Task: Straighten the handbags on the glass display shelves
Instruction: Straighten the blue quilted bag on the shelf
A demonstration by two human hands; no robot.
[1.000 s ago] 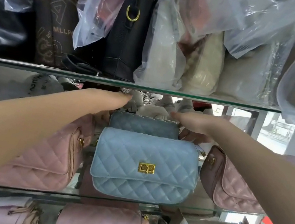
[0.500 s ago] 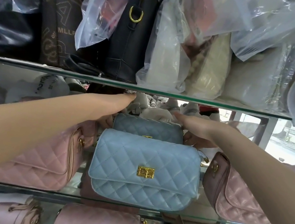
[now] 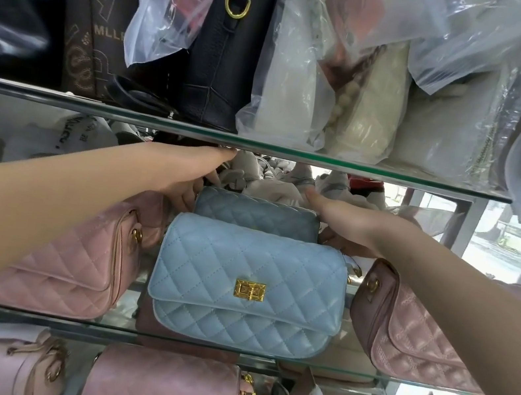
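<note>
Reaching in behind the front bag (image 3: 247,285), I have both hands on the rear bag (image 3: 256,214), the darker blue quilted one standing just behind it on the shelf (image 3: 225,351). My left hand (image 3: 195,182) curls its fingers round that bag's left end. My right hand (image 3: 341,222) clasps the right end, thumb on top and fingers tucked below. Both look like real grips, though the fingertips are partly hidden. The main risk, as I judge it, is the front bag: it sits close to the shelf's front edge, so drawing the rear bag forward could nudge it off the glass. An uneven pull would leave the rear bag skewed rather than square. My forearms pass close over the pink bag (image 3: 68,254) left of the front bag and the mauve bag (image 3: 409,335) right of it, and a careless elbow could tip either one. The upper shelf (image 3: 328,162) lies just above my left thumb, so lifting the rear bag high would knock my hand against the glass.
</note>
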